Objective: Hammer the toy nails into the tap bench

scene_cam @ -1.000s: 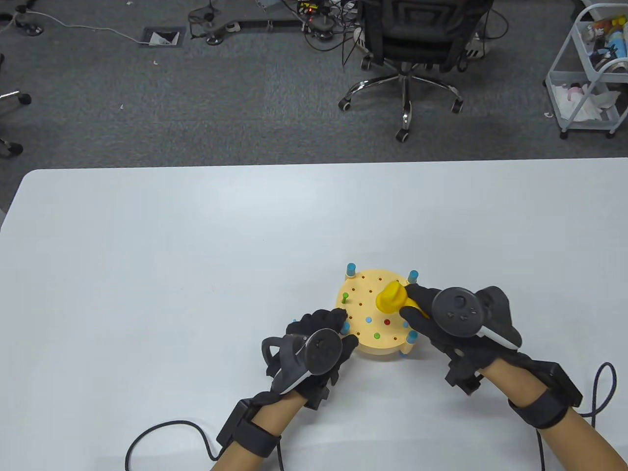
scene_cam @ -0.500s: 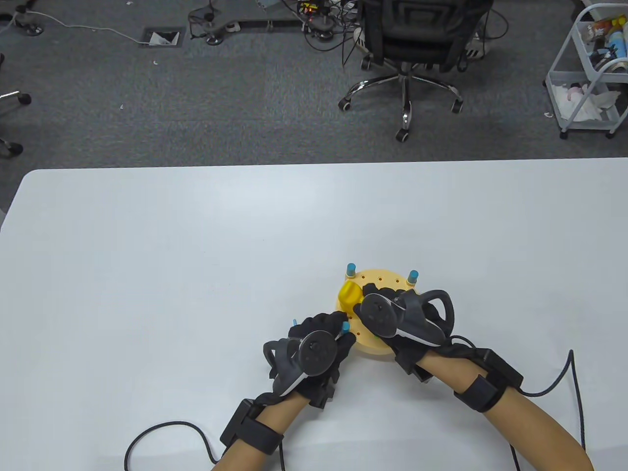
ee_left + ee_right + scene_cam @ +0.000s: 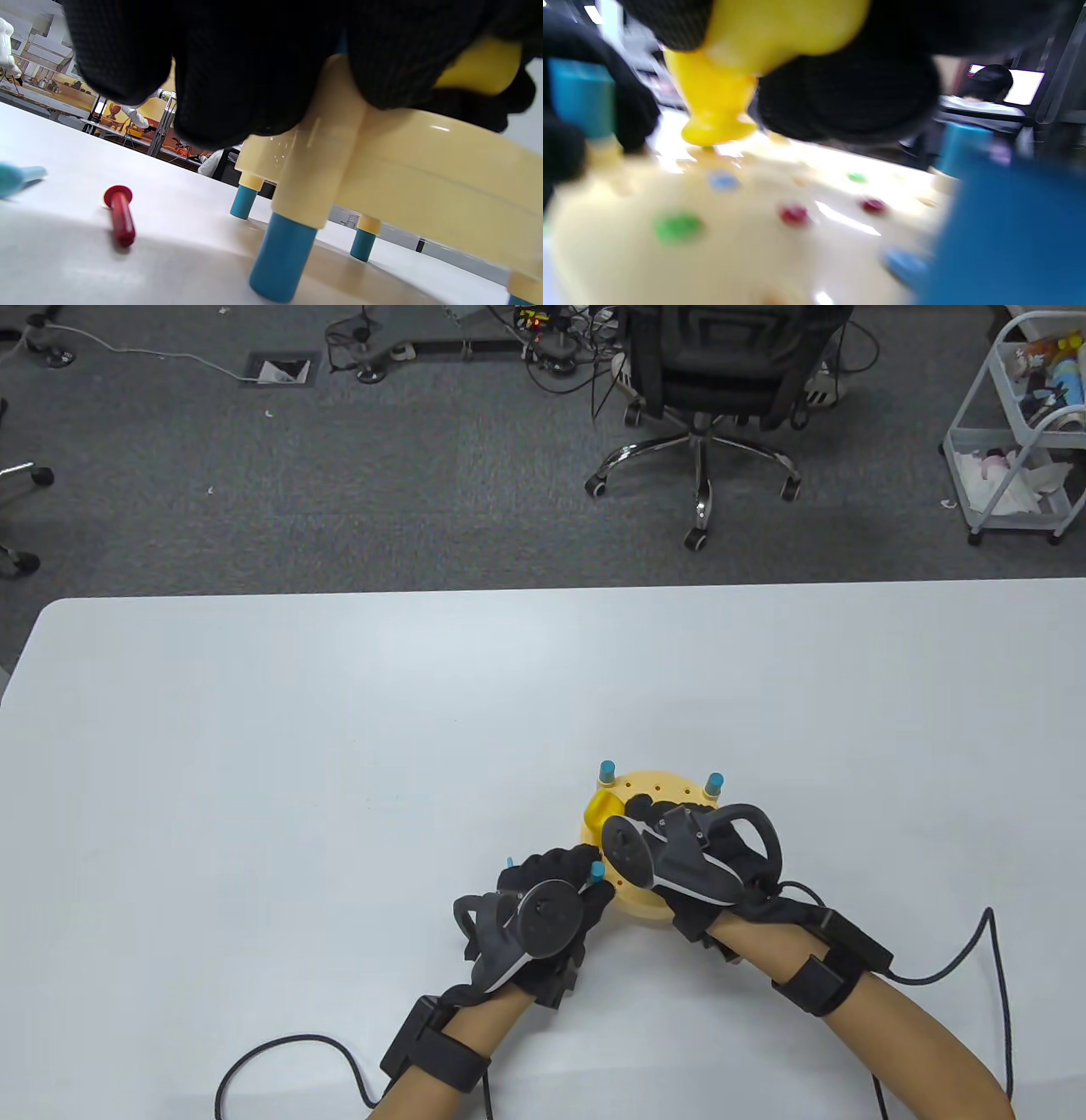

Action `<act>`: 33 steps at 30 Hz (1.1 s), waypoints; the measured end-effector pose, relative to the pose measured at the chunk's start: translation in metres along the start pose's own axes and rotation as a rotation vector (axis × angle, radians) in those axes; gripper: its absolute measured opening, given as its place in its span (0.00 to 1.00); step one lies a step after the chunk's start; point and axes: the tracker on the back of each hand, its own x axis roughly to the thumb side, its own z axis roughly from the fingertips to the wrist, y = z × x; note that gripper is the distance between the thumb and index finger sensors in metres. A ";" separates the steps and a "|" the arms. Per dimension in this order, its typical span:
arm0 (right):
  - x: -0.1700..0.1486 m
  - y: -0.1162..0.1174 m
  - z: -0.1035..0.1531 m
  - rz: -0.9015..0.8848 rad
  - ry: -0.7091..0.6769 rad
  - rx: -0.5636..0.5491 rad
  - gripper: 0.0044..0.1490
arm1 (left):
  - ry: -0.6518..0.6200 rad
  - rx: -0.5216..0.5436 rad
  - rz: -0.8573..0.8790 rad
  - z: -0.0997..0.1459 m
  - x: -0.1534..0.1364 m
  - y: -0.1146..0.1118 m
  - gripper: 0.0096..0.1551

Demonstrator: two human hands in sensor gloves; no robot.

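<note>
Desk [image 3: 339, 729] and tap bench [image 3: 670, 789] stay put. Right hand [image 3: 679, 857], gripping the yellow hammer [image 3: 601, 810], has edged slightly left; left hand [image 3: 551, 899] still steadies the bench's blue post [image 3: 597, 869].

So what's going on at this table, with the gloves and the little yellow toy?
A person in sensor gloves is hammering toy nails into a round tap bench. The right hand holds a yellow toy hammer, its head down on the bench top at a green nail. The left hand grips the bench's near edge. Several nails already sit flush. A red nail lies loose on the table.
</note>
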 end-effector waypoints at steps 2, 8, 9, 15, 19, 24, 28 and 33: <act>0.000 -0.004 0.003 -0.036 0.038 -0.159 0.43 | 0.002 -0.002 -0.001 0.000 0.000 0.000 0.30; -0.003 0.002 0.002 -0.001 0.036 0.048 0.43 | 0.005 0.001 -0.003 0.000 0.000 0.000 0.31; -0.010 -0.003 0.003 -0.064 0.046 -0.051 0.43 | 0.005 -0.006 -0.005 0.000 0.000 0.000 0.31; -0.063 -0.026 0.035 -0.273 0.057 -0.270 0.43 | 0.015 -0.146 0.105 -0.006 -0.025 0.037 0.34; -0.116 -0.017 0.060 -0.345 0.140 -0.297 0.43 | 0.219 -0.182 -0.028 -0.012 -0.065 0.047 0.29; -0.162 0.007 0.082 -0.372 0.234 -0.234 0.43 | 0.339 -0.290 -0.210 -0.024 -0.071 0.012 0.31; -0.183 0.018 0.094 -0.381 0.275 -0.219 0.43 | 0.361 -0.326 -0.404 -0.036 -0.051 -0.004 0.34; -0.193 0.019 0.102 -0.385 0.291 -0.229 0.43 | 0.388 -0.361 -0.531 -0.038 -0.042 -0.009 0.31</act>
